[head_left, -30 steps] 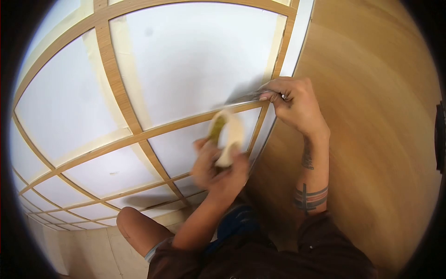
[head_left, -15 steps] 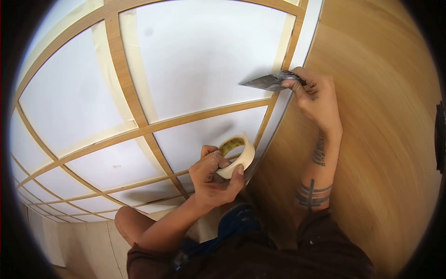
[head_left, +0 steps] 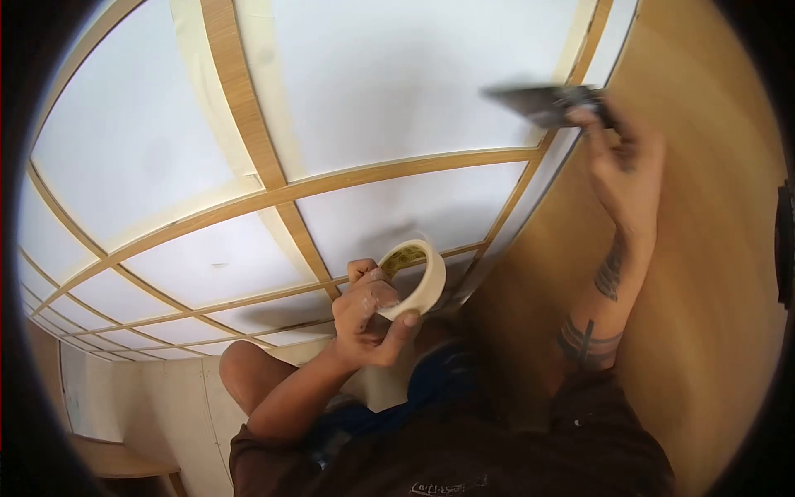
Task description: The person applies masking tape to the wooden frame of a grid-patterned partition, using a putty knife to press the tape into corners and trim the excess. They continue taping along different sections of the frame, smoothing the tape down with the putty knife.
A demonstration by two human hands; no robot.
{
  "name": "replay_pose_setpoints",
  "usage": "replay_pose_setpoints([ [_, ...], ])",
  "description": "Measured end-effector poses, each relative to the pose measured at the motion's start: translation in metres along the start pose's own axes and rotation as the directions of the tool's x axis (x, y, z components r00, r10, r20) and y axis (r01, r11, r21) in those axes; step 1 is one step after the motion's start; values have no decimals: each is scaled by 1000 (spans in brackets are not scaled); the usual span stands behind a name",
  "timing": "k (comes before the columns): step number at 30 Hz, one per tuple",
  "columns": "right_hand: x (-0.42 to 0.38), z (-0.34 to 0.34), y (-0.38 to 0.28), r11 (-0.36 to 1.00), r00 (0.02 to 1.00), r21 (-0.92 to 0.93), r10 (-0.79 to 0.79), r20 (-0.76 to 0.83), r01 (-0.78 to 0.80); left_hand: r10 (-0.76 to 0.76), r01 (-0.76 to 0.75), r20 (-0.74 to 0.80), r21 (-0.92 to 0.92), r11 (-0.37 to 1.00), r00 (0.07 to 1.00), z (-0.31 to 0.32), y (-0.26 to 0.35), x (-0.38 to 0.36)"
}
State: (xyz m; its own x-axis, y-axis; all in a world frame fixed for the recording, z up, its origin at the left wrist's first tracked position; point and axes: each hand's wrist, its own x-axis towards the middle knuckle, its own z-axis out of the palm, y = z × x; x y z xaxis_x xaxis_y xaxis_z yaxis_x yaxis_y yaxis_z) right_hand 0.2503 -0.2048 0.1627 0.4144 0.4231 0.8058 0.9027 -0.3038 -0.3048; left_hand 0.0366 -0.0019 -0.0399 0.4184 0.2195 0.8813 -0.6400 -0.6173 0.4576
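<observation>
My left hand (head_left: 370, 313) is wrapped round a roll of masking tape (head_left: 432, 280), fingers through its core and thumb on the outside. The roll is held in front of the lower white panels. In my right hand (head_left: 625, 157) is a putty knife (head_left: 538, 101), its wide dark blade smeared by motion and pointing left. The blade overlaps the large white panel (head_left: 414, 91) and the wooden strip at its right side. Pale masking tape (head_left: 571, 50) runs along that panel's right edge, and another tape strip (head_left: 263, 74) lines its left edge.
A grid of wooden strips (head_left: 356, 180) divides the white wall into panels. To the right stands a brown wood surface (head_left: 704, 273), meeting the wall at a white edge. Below are my knee (head_left: 246, 373), a light floor (head_left: 186, 406) and a wooden piece of furniture (head_left: 124, 458) at lower left.
My right hand has moved up and to the right in view with the putty knife. The view has shifted too, while my left hand keeps the tape roll, now turned slightly.
</observation>
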Motion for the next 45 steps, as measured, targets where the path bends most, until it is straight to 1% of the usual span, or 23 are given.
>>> replay_pose_setpoints([
  [1, -7, 3, -5, 972, 990, 231, 64, -125, -34, 60, -60, 46, -4, 998, 997, -4, 5, 5],
  [2, -15, 6, -10, 893, 960, 449, 156, -235, -35, 124, -123, 95, -14, 992, 988, -8, 10, 9],
  [3, -27, 10, -16, 808, 962, 587, 189, -197, -38, 74, -71, 91, -35, 997, 993, -11, 17, 9],
  [4, -42, 12, -14, 802, 960, 597, 195, -203, -37, 75, -73, 102, -26, 997, 992, -15, 19, 9],
  [6, -72, 23, -1, 720, 956, 640, 281, 84, -268, -61, 89, 168, -167, 982, 984, -27, 21, 12],
  [7, -84, 33, 2, 707, 955, 654, 286, 81, -268, -82, 128, 221, -201, 971, 972, -36, 23, 13],
  [9, -105, 54, 6, 323, 905, 866, 318, 282, -383, -79, 116, 239, -144, 983, 968, -50, 21, 15],
  [10, -113, 63, 7, 306, 903, 870, 320, 288, -386, -72, 101, 247, -109, 989, 966, -55, 20, 14],
  [12, -124, 77, 4, -77, 883, 918, 251, 396, -390, -96, 124, 224, -113, 986, 970, -64, 17, 9],
  [14, -125, 84, 0, -93, 887, 918, 236, 397, -386, -125, 137, 237, -37, 990, 963, -74, 15, 8],
  [16, -125, 89, 9, -239, 886, 865, 33, 463, -442, -129, 140, 217, -35, 990, 968, -75, 16, 9],
  [17, -124, 94, 12, -283, 855, 816, -25, 518, -503, -141, 152, 225, -33, 988, 964, -75, 17, 10],
  [18, -120, 90, 2, -279, 855, 816, -33, 518, -506, -152, 164, 234, -32, 986, 960, -76, 17, 10],
  [19, -114, 81, -19, -1, 779, 783, 99, 619, -622, -149, 160, 227, -33, 987, 962, -76, 17, 10],
  [20, -112, 77, -32, 258, 703, 654, 260, 662, -711, -149, 164, 247, -40, 986, 957, -76, 16, 9],
  [21, -113, 81, -35, 283, 771, 719, 174, 613, -635, -150, 169, 269, -49, 984, 952, -76, 16, 8],
  [24, -104, 74, -47, 355, 720, 644, 142, 679, -677, -134, 153, 295, -45, 987, 946, -73, 18, 11],
  [28, -100, 79, -41, 389, 676, 584, 157, 720, -712, -120, 151, 318, -74, 986, 940, -72, 18, 12],
  [30, -100, 83, -36, 281, 646, 597, 131, 752, -752, -138, 175, 328, -84, 981, 935, -71, 19, 11],
  [34, -113, 87, -29, 206, 641, 612, 129, 757, -764, -164, 199, 318, -81, 977, 934, -68, 16, 8],
  [36, -119, 88, -26, 119, 684, 673, 125, 719, -730, -174, 197, 351, -31, 980, 920, -66, 13, 7],
  [43, -123, 77, -29, 35, 667, 672, 161, 727, -740, -202, 233, 334, -55, 971, 921, -53, 7, 3],
  [45, -125, 75, -32, 27, 683, 691, 183, 707, -723, -231, 276, 306, -112, 955, 923, -48, 3, -1],
])
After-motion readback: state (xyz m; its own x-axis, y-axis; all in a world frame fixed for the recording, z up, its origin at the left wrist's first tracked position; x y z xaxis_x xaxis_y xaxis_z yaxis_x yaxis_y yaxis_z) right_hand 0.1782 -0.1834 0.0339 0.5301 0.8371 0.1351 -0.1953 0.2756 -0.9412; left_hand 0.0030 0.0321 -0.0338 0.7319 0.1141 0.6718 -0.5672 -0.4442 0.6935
